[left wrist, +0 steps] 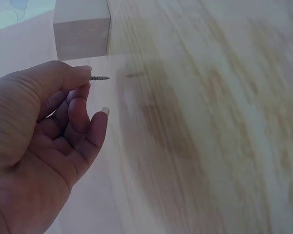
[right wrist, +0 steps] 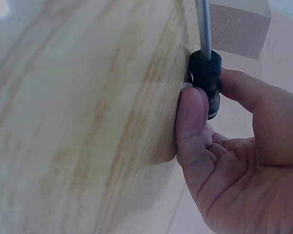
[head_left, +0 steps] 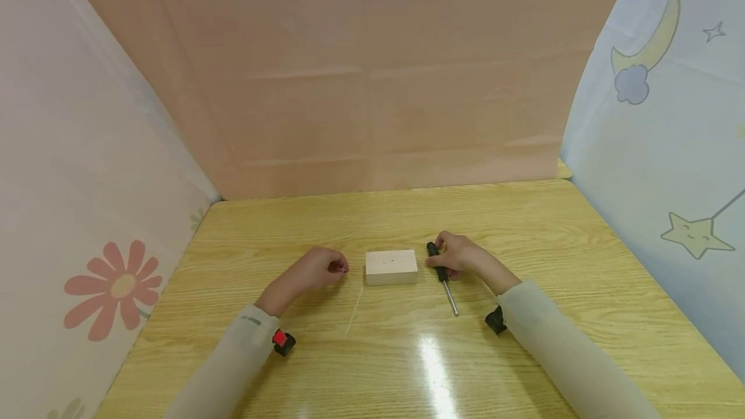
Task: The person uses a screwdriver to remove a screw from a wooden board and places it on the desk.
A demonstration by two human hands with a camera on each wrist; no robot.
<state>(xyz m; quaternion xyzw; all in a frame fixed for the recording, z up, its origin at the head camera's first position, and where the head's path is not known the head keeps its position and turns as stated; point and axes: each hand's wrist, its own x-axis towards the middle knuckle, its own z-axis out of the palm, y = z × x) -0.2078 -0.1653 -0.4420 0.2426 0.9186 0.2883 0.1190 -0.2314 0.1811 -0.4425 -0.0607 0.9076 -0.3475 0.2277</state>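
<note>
My left hand pinches a small screw between thumb and fingertip; its threaded point sticks out over the table. To the right of that hand, a pale wooden block lies flat, with two small dark marks on its top. On the block's other side my right hand grips the black handle of a screwdriver. The metal shaft slants toward the table's near side. Thumb and fingers of the right hand wrap the handle's sides in the right wrist view. Neither hand touches the block.
Beneath everything is a wood-grain table with a bright glare spot near the front. A brown sheet hangs along the back edge. Patterned cloths, one with a flower and one with a star, flank the sides.
</note>
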